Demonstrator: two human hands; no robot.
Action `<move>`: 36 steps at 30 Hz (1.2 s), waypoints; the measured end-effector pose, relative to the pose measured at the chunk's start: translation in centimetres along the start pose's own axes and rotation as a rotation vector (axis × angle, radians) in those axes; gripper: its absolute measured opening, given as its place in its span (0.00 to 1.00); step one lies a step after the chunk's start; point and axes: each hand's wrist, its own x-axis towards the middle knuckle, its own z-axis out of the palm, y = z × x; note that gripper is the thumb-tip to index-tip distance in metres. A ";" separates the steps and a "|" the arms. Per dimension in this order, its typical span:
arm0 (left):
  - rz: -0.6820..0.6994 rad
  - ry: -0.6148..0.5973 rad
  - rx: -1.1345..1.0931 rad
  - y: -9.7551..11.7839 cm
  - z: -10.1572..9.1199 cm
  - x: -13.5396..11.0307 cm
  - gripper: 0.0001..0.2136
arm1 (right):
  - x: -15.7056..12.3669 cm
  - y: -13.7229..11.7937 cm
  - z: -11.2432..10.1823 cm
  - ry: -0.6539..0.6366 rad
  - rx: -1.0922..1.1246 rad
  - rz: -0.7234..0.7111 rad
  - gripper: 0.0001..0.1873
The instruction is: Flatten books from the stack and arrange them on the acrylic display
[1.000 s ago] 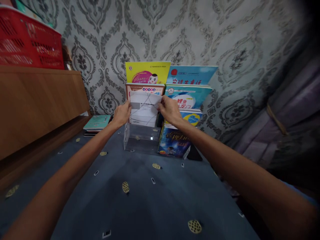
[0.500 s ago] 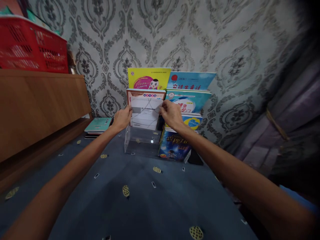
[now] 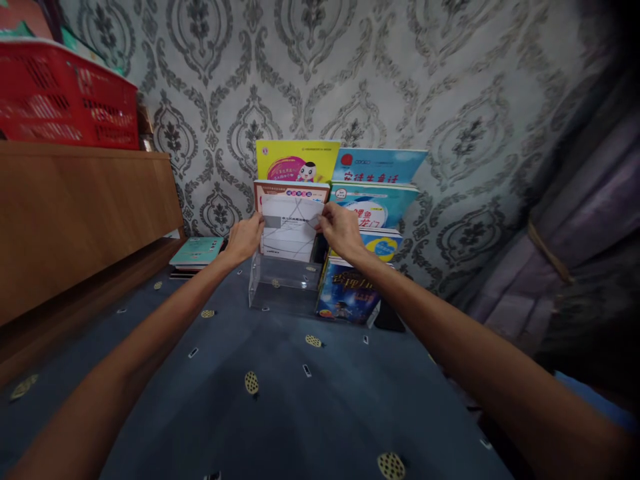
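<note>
A white booklet point(image 3: 291, 229) with grey lines stands upright in the left column of a clear tiered rack point(image 3: 283, 287). My left hand point(image 3: 245, 237) pinches its left edge and my right hand point(image 3: 340, 229) pinches its upper right corner; both are closed on it. Behind it stand a pink-and-white book point(image 3: 290, 190) and a yellow book point(image 3: 297, 160). The lowest clear pocket in front of it holds nothing.
The rack's right column holds blue books point(image 3: 379, 165) and a dark starry book point(image 3: 349, 292) at the front. A teal book stack point(image 3: 196, 252) lies left on the blue patterned cloth point(image 3: 280, 393). A wooden cabinet point(image 3: 75, 213) with a red basket point(image 3: 65, 97) stands left; purple curtain point(image 3: 575, 220) right.
The booklet has settled slightly lower in the rack with both hands still on it. The camera view has shifted down a little.
</note>
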 end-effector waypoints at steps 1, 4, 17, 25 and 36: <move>0.000 -0.001 -0.005 0.0 0.0 0.0 0.15 | 0.0 0.0 0.0 -0.005 0.002 -0.002 0.05; -0.004 -0.006 -0.013 0.0 0.0 -0.1 0.15 | 0.0 0.1 0.0 -0.007 -0.008 -0.010 0.04; 0.006 -0.011 -0.016 -0.2 -0.4 -0.8 0.14 | -1.0 -0.4 -0.9 0.054 -0.020 -0.033 0.08; 0.009 -0.020 -0.034 -1.5 0.8 -2.5 0.13 | -4.2 -2.3 -1.1 0.112 0.047 -0.068 0.06; -0.203 -0.118 0.054 -11.1 7.9 -9.8 0.13 | -20.7 -2.3 7.3 -0.667 0.148 -0.046 0.12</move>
